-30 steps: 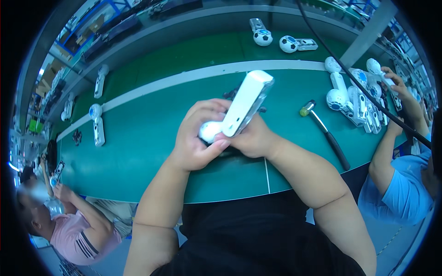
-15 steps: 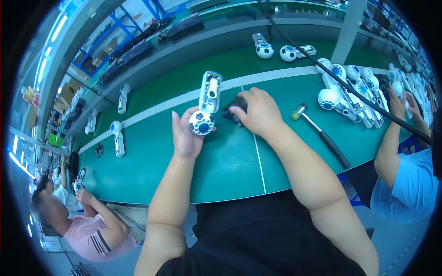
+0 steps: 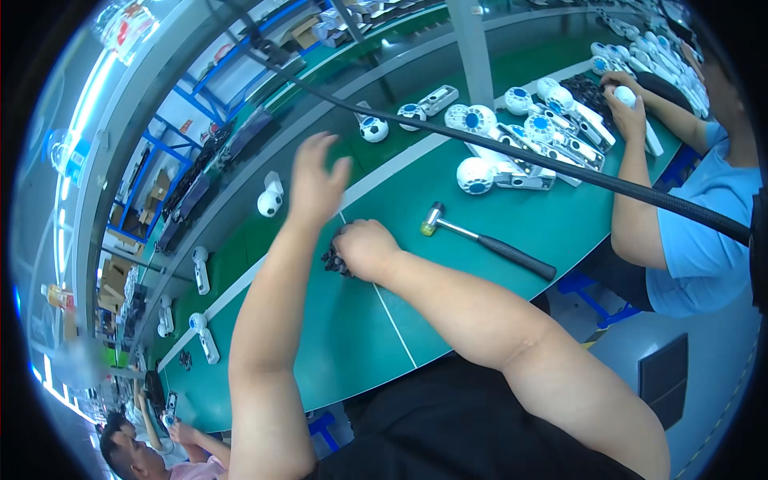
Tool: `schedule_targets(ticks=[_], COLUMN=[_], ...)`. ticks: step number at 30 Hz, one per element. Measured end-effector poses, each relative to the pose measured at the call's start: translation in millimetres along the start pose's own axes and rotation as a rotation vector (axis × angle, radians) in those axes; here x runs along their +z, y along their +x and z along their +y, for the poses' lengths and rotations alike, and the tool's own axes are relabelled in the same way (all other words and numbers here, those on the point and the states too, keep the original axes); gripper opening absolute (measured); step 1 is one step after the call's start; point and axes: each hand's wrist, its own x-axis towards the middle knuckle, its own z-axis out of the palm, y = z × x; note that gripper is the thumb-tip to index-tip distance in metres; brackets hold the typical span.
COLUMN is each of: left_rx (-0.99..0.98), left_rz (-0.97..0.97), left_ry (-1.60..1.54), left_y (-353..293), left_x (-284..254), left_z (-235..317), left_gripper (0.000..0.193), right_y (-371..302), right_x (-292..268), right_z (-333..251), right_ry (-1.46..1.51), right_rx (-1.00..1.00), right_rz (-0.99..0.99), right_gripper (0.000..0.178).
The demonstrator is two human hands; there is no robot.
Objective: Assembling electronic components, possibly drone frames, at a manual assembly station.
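My left hand (image 3: 318,182) is raised over the far side of the table, empty, its fingers apart and slightly blurred. Just left of it, a white device with a soccer-ball-patterned round end (image 3: 270,203) lies on the dark green strip beyond the white line. My right hand (image 3: 368,250) rests on the table with curled fingers on a little heap of small black parts (image 3: 333,259); its fingertips are partly hidden. To the right of that hand lies a hammer (image 3: 506,251) with a black grip and a yellowish face.
Many similar white devices (image 3: 540,152) are piled at the right. Two more ball-ended devices (image 3: 412,117) lie on the far strip. A thick black cable (image 3: 512,150) crosses the view. Co-workers sit at the right, in a blue shirt (image 3: 700,248), and lower left.
My left hand has let go of the white device, which now lies on the far strip. My right hand stays at the black parts. The view has swung to the right.
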Motion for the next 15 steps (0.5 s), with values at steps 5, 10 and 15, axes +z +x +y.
schedule_targets(ticks=[5,10,15], left_rx=[0.087,-0.067,-0.033], left_rz=[-0.443,-0.901,-0.639], left_ry=[-0.177,-0.087,-0.386], left_y=[36.0,55.1,36.6], left_x=[44.0,74.0,64.1], left_z=[140.2,176.9,158.8], left_gripper=[0.067,0.074,0.061], right_y=[3.5,-0.4,-1.2], right_x=[30.3,25.2,-12.2], right_z=[0.2,12.9,-2.7], right_ry=[0.149,0.195,0.073], right_rx=[-0.202,-0.295,-0.207], right_rz=[0.700,0.336,0.108], right_gripper=[0.023,0.031,0.025])
